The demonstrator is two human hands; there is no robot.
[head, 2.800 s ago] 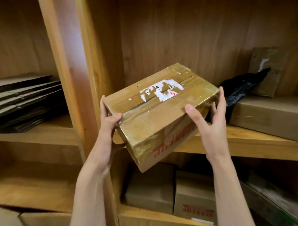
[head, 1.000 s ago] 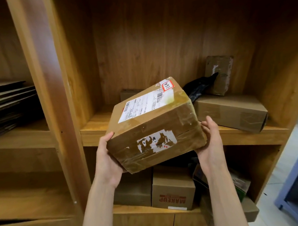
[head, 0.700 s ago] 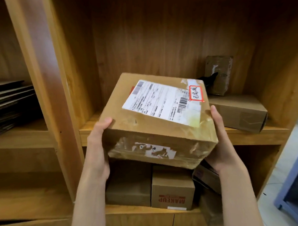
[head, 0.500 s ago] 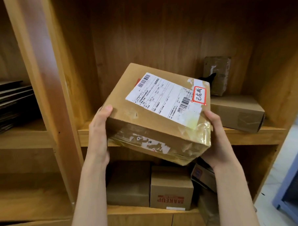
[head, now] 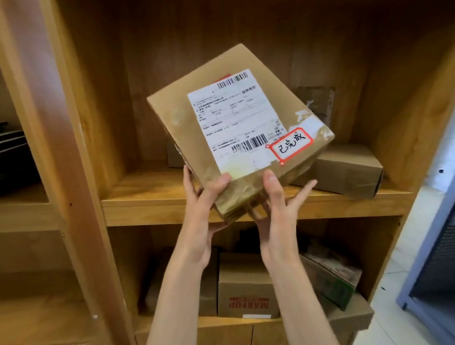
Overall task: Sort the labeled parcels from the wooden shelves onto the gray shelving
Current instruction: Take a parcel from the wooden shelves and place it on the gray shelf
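One taped cardboard parcel (head: 235, 130) is held up in front of the wooden shelves (head: 157, 199), tilted so its broad face looks toward the camera. That face carries two labels: one white shipping label (head: 234, 120) with two barcodes, and one small red-bordered sticker (head: 291, 144) with handwriting at its lower right corner.

Both hands grip the parcel at its lowest corner. The left hand (head: 204, 202) has its thumb pressed on the front face and its fingers wrapped behind. The right hand (head: 277, 204) has its thumb on the front face too, with the fingers spread loosely underneath and partly splayed away from the box.

On the middle shelf behind the parcel, three more boxes show: one long brown box (head: 348, 167) lying on the right, one small box (head: 320, 103) leaning upright against the back wall, and a corner of another box (head: 174, 156) peeking out on the left. The lower shelf holds a box printed with red lettering (head: 246, 294) and several other parcels too shadowed to count. A stack of flat cardboard sheets (head: 4, 153) lies in the left bay. One gray shelving frame (head: 433, 254) stands at the right edge.
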